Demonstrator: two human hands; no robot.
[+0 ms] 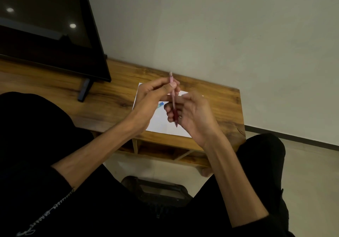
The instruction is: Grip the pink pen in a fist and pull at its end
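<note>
Here, both hands held a slim pink pen [173,99] upright above a white sheet of paper [165,124] that lay on a low wooden table [225,108]. The left hand [152,99] pinched the pen's upper barrel between thumb and curled fingers, the clicker end projecting above them. The right hand [192,113] curled its fingers round the darker lower barrel, the tip emerging just below them and pointing down towards the sheet without touching it. A small blue-green mark [160,104] showed on the paper between the hands. A dark flat-screen television [45,25] stood on the table's left part, one stand foot [84,90] resting on the wood. The table stood against a pale wall [220,25], with open shelf compartments [161,150] beneath its top.
</note>
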